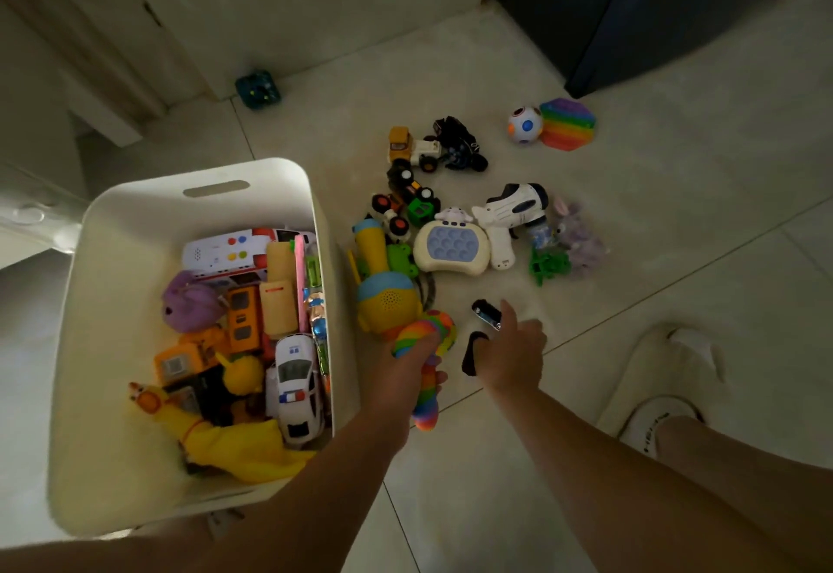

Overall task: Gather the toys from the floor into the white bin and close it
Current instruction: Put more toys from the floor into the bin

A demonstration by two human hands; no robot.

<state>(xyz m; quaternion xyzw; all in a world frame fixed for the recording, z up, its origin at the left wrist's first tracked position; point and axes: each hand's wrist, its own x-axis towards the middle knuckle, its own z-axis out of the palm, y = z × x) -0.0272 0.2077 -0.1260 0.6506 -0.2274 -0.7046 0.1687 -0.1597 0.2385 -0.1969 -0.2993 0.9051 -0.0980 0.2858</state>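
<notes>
Low centre, my left hand [407,372] grips the rainbow toy [426,410]. Its long axis runs up the frame, just right of the open white bin [135,221] at left. My right hand [514,354] half hides a black toy [471,358]; I cannot tell whether it grips it. Toy trucks [410,200] clutter the floor [676,257] beyond.

Pale, glossy floor [676,212] tiles run across the room, crossed by thin dark grout lines. At the far side a white wall [360,18] comes down to the tiles; whether it is wall or the side of some furniture I cannot tell in this dim light. To the left stands a white door frame [103,45]. The far right corner holds a dark cabinet [631,9], its foot on the floor. Near right, a white slipper [649,426] with dark lettering sits just beside a cream thing [649,360] of unclear kind.
</notes>
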